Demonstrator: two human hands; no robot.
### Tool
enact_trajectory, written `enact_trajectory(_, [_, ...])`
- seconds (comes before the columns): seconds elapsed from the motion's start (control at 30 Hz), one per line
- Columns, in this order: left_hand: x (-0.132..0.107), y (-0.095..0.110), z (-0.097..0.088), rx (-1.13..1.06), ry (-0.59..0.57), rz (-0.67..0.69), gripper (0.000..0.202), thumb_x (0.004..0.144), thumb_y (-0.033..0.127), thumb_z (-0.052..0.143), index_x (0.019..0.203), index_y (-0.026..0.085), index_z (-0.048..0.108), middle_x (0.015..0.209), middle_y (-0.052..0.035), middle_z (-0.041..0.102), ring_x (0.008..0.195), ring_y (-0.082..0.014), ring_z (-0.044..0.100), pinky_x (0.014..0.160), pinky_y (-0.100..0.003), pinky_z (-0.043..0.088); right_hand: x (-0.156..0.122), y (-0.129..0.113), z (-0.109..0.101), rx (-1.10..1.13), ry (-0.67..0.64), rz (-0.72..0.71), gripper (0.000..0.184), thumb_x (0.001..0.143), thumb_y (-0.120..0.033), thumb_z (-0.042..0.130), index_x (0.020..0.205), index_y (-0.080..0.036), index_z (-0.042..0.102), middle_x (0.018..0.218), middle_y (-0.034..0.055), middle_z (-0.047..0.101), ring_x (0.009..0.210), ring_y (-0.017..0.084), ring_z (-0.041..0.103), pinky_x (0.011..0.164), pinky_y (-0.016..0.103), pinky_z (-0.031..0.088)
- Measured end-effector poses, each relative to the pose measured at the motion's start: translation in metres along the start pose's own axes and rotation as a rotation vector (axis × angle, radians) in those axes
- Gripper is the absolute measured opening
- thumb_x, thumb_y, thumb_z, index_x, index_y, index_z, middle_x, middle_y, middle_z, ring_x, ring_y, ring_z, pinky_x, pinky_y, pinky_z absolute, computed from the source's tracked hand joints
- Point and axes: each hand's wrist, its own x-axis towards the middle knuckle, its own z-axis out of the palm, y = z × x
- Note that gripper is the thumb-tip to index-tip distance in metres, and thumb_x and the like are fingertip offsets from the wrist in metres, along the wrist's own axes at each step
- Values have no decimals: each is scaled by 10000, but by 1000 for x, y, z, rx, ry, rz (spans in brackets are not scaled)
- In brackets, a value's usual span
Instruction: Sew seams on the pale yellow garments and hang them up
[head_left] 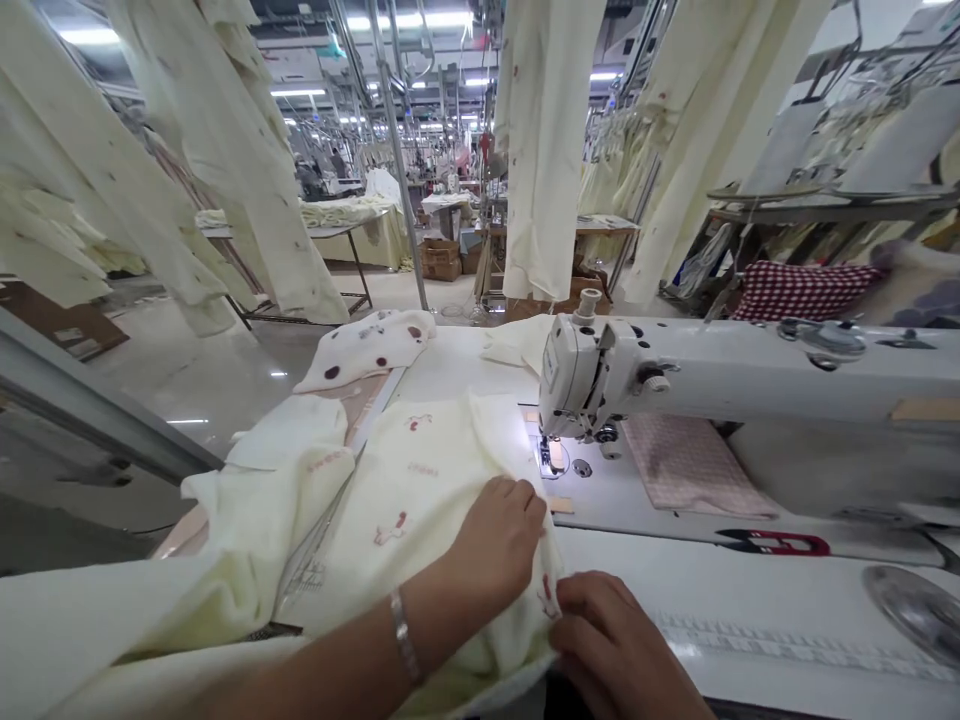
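The right hand (pixel 611 630) grips the near right edge of the cream cloth (pixel 442 500) between thumb and fingers. The left hand (pixel 499 530) lies on the same cloth, just ahead and to the left of that grip, fingers curled; its fingertips are hidden, so whether it pinches the cloth cannot be told. The cloth spreads left of both hands over the white table (pixel 607 560). The sewing machine (pixel 585 380) stands ahead of the grip, its lit needle area just beyond the left hand. Right of the grip lie red-handled snips (pixel 780 542); farther ahead, a pink cloth (pixel 690 465).
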Motion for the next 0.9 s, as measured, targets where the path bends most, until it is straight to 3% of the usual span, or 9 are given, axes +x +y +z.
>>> enact_trajectory(0.1, [-12, -6, 1, -65, 4, 26, 311, 901, 270, 496, 1196, 176, 465, 1249, -81, 508, 1172, -256, 434, 1014, -495, 294, 6, 7, -4, -32, -1, -27, 79, 848, -166, 491, 812, -211, 544, 1027, 88, 585, 887, 178, 561, 739, 284, 482])
enact_trajectory(0.17, [-12, -14, 0, -115, -1, 42, 376, 921, 327, 466, 1268, 195, 411, 1333, -79, 457, 1259, -253, 361, 1056, -523, 225, 14, 13, -7, -46, 1, -73, 94, 861, -167, 479, 815, -213, 547, 1018, 80, 617, 879, 168, 577, 772, 290, 481])
enact_trajectory(0.4, [14, -40, -6, -173, 36, 96, 395, 907, 436, 465, 1251, 243, 447, 1340, -52, 452, 1244, -220, 382, 1073, -475, 218, 35, 35, -11, -94, 38, -132, 190, 845, -81, 430, 769, -215, 539, 899, 28, 684, 815, 127, 615, 793, 279, 460])
enact_trajectory(0.67, [30, -48, -7, -176, 8, 162, 463, 886, 503, 468, 1264, 238, 440, 1325, -76, 449, 1225, -239, 401, 1061, -493, 230, 32, 44, -8, -88, 41, -116, 161, 860, -107, 448, 799, -213, 552, 910, 41, 688, 844, 136, 621, 785, 282, 477])
enact_trajectory(0.77, [33, -51, -4, -213, 4, 169, 472, 878, 518, 471, 1264, 247, 447, 1312, -81, 456, 1216, -241, 407, 1065, -485, 218, 31, 47, -2, -90, 54, -126, 180, 871, -92, 435, 888, -201, 579, 884, 34, 687, 826, 139, 618, 770, 285, 477])
enact_trajectory(0.9, [35, -58, -7, -320, -62, 146, 391, 918, 468, 423, 1265, 293, 461, 1350, -52, 428, 1258, -221, 370, 1083, -480, 175, 33, 51, -10, -79, 33, -81, 178, 870, -107, 470, 939, -214, 593, 845, 16, 663, 800, 141, 605, 738, 280, 472])
